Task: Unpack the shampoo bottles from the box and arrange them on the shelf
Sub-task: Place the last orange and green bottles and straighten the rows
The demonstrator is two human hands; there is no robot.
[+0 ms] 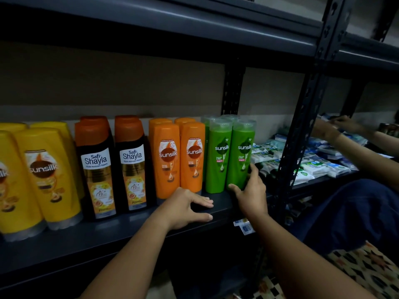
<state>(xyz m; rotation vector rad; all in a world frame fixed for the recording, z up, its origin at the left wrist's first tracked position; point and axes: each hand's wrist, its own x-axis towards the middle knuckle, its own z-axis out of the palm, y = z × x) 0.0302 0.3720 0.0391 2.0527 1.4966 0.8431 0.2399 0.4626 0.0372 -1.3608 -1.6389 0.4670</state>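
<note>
Right hand (251, 190) seemingly grips the green bottle (239, 156); left hand (185, 207) lies released at seven o'clock. A nudge could topple neighbours.

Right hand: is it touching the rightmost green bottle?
Touching. The head view shows the right hand with its thumb and fingers against the base of the rightmost green bottle.

**Bare Arms, No Sleeves Seen**

Two bare forearms are seen rising from the lower edge of the view. No sleeve, watch, ring or glove is worn on the left hand (186, 207) or the right hand (250, 190). The nails are kept short and unpainted. Both wrists are left uncovered as well.
</note>
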